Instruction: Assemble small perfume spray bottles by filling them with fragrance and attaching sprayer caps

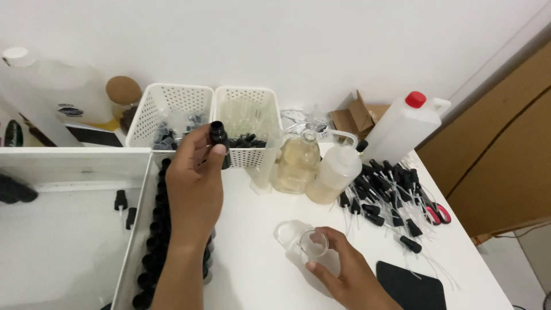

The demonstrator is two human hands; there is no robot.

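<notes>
Between the thumb and fingers of the left hand, raised above the white bench, sits a small dark bottle, pinched upright with its open neck on top; just beyond it stand two white perforated baskets, and below the wrist runs a row of dark bottles in a white tray. Nearer the body, the right hand curls closed around a small clear glass beaker, with black dropper caps scattered beyond it
</notes>
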